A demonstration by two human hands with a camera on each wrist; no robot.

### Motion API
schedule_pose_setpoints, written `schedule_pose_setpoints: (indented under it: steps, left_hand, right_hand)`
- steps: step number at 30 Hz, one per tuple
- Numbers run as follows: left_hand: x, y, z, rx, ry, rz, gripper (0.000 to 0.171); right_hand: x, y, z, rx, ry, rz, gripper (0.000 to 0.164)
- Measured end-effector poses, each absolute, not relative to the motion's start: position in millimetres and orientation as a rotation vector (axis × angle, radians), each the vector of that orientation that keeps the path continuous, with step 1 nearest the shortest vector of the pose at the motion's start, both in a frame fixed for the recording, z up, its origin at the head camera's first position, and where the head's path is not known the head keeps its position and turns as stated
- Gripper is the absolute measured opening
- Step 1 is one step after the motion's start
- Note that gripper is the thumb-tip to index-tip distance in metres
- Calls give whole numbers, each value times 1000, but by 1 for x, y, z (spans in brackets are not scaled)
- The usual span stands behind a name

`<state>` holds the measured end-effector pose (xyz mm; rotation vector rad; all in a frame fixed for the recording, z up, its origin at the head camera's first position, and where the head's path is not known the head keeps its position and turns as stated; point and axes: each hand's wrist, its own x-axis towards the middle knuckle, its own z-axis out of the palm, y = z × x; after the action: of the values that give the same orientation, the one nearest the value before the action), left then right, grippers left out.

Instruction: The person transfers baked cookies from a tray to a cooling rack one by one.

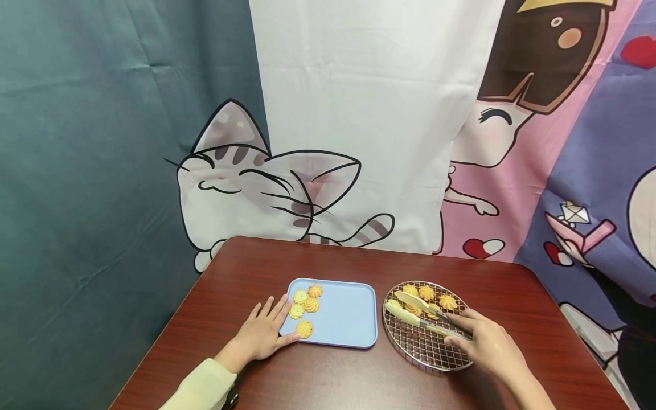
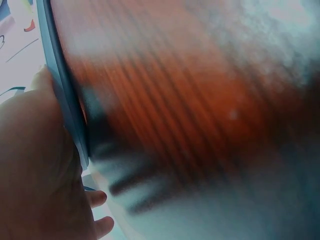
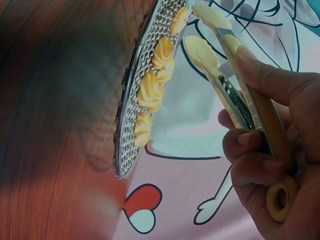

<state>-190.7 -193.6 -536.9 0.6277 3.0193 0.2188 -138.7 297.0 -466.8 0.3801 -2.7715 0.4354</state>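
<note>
A light blue tray point(image 1: 343, 316) lies on the table with several piped butter cookies point(image 1: 311, 305) grouped on its left side. My left hand point(image 1: 258, 333) rests against the tray's left edge, fingers spread, with the thumb by the near corner. In the left wrist view, the tray's edge point(image 2: 62, 80) runs beside that hand. My right hand point(image 1: 492, 344) grips metal tongs point(image 3: 257, 107) with cream-coloured heads. The heads are apart and nothing shows between them. They hover over a round wire rack point(image 1: 417, 344), whose far half bears several golden cookies point(image 1: 448, 301).
The dark red wooden table point(image 1: 287, 376) has its far edge against a hanging printed cloth point(image 1: 359, 114) with cartoon figures. A narrow strip of table separates tray and rack. At the far right, a dark shape point(image 1: 638, 353) stands beyond the table.
</note>
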Motion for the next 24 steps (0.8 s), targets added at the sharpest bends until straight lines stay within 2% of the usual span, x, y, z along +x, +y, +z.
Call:
schedule_pose_setpoints:
  steps: [10, 24]
  left_hand:
    - [-192, -192, -535, 589, 3005, 174, 89]
    - [-194, -192, -539, 587, 3014, 173, 89]
  right_hand:
    - [-141, 293, -462, 385, -2767, 468, 48]
    - [-153, 264, -463, 467, -2748, 488, 52]
